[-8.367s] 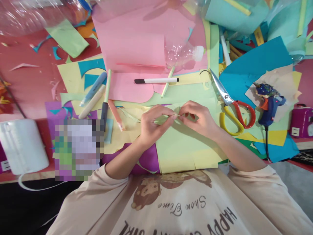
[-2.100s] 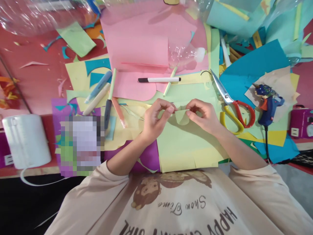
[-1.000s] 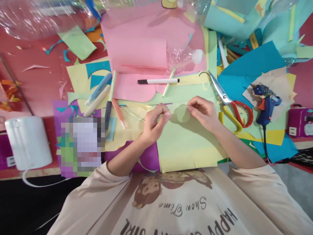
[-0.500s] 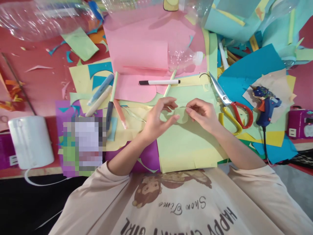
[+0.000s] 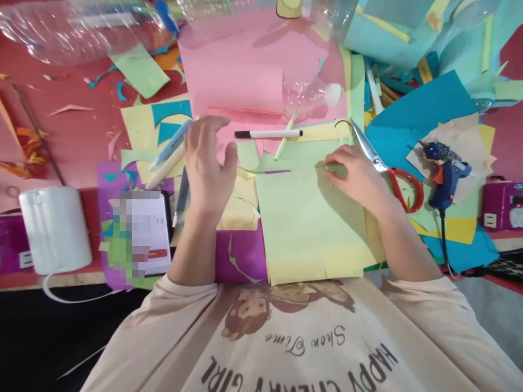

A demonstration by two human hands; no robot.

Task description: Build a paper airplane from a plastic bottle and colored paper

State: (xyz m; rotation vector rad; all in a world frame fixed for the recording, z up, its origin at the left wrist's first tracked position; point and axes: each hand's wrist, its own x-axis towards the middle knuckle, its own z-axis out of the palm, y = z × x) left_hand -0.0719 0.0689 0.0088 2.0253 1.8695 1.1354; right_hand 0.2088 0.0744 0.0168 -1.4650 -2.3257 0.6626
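My left hand is stretched out over the markers at the left of the work area, fingers apart, holding nothing. My right hand rests curled on the light green sheet, near the scissors, and pinches a small light green paper piece. A black-capped white pen lies just beyond my left hand's fingers on the pink paper.
A blue glue gun lies right of the scissors on paper scraps. Clear plastic bottles sit at the back. A white tape roll and a phone lie at the left. Coloured paper covers the red table.
My hands have parted. The left let go of the small green piece and moved left and forward over the markers. The right kept the piece and shifted right toward the scissors.
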